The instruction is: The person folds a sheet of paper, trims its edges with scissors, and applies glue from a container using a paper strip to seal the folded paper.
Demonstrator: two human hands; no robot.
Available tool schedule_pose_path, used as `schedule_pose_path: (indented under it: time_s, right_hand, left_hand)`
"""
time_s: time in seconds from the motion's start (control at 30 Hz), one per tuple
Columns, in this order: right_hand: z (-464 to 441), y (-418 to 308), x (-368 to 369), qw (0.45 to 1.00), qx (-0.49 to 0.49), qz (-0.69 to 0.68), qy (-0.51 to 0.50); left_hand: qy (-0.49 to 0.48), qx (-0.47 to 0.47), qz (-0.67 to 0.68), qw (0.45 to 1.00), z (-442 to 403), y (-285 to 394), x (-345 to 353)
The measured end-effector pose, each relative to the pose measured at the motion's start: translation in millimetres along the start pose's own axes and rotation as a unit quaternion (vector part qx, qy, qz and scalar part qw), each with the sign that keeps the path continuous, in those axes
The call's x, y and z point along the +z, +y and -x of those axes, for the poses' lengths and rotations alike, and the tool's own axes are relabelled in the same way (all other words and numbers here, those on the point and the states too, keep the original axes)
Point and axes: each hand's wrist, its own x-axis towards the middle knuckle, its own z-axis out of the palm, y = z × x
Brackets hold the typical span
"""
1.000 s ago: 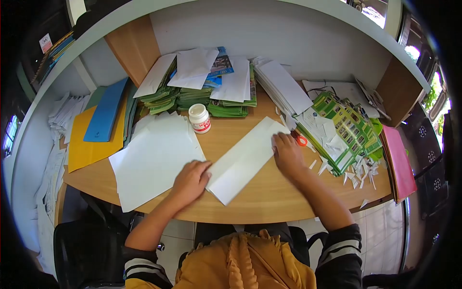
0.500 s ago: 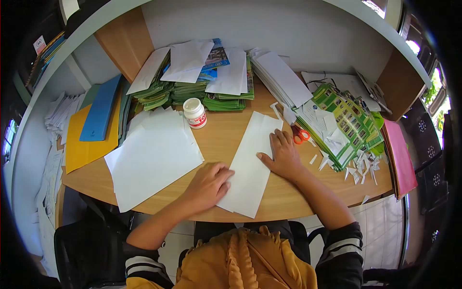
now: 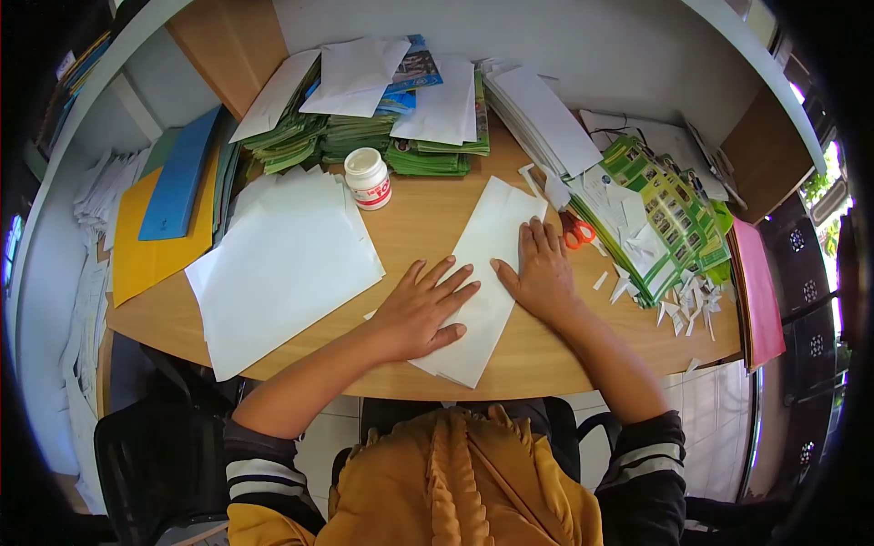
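Note:
A long folded white sheet of paper (image 3: 496,241) lies slantwise on the desk in front of me. My left hand (image 3: 421,311) rests across its lower left edge, fingers spread and pointing right. Flat on its upper right side is my right hand (image 3: 543,271), thumb apart from the fingers. Neither hand grips anything. Just right of my right hand are orange-handled scissors (image 3: 576,231), their blades partly hidden by white paper. A stack of white sheets (image 3: 291,273) spreads out to the left, and an open white jar with a red label (image 3: 368,179) stands behind it.
Stacks of green printed papers (image 3: 360,141) topped with white envelopes line the back. Blue (image 3: 187,182) and yellow folders (image 3: 146,241) lie at left. At right are green printed sheets (image 3: 669,196), paper scraps (image 3: 692,305) and a pink folder (image 3: 757,291).
My left hand has gone from curled fingers at the paper's edge to spread fingers lying over it. My right hand stays on the paper. The whole view has shifted slightly.

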Motion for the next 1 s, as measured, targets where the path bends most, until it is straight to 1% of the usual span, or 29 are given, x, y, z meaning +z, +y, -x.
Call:
schedule_pose_path:
  time_s: [0.2,0.33,0.37,0.5,0.7,0.83,1.0]
  right_hand:
    - [0,-1,-2,1.000,-0.003,0.008,0.006]
    - [-1,-5,-10,0.999,0.020,0.005,-0.048]
    - [-1,-5,-11,0.999,0.021,0.007,-0.045]
    - [-3,-5,-11,0.997,-0.048,-0.023,-0.056]
    - [1,-6,-5,0.996,-0.048,-0.024,-0.074]
    - [2,-7,-2,0.996,-0.043,0.010,-0.077]
    - [3,-7,3,0.997,-0.047,0.016,-0.059]
  left_hand:
    - [0.009,0.005,0.000,1.000,1,0,-1]
    - [0.005,0.004,0.006,1.000,1,1,-2]
    - [0.006,0.007,0.005,1.000,0,1,-1]
    - [0.008,0.010,-0.011,1.000,1,-2,3]
    - [0.001,0.011,-0.018,1.000,1,-3,1]
    - [0.001,0.005,0.040,0.999,1,-6,-1]
    - [0.015,0.007,0.065,0.998,1,-7,-1]
